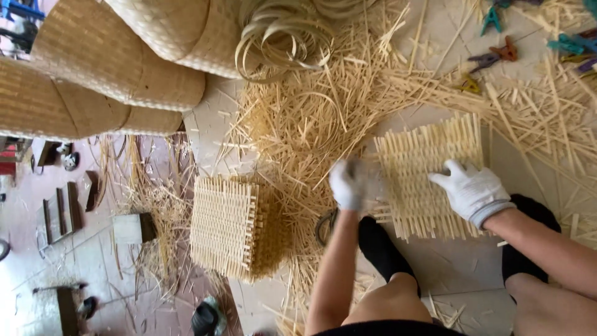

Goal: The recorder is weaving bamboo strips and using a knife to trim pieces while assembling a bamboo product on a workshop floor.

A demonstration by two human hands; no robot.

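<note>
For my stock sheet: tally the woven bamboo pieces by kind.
Flat woven mat under the gloved hands: 1
Stack of finished woven mats: 1
Large woven baskets: 4
Coiled strip bundles: 1
Total: 7

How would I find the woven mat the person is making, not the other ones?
Find the two white-gloved hands, left hand and right hand. The single flat mat lies between them on the floor. The other mats sit piled in a stack, untouched.
</note>
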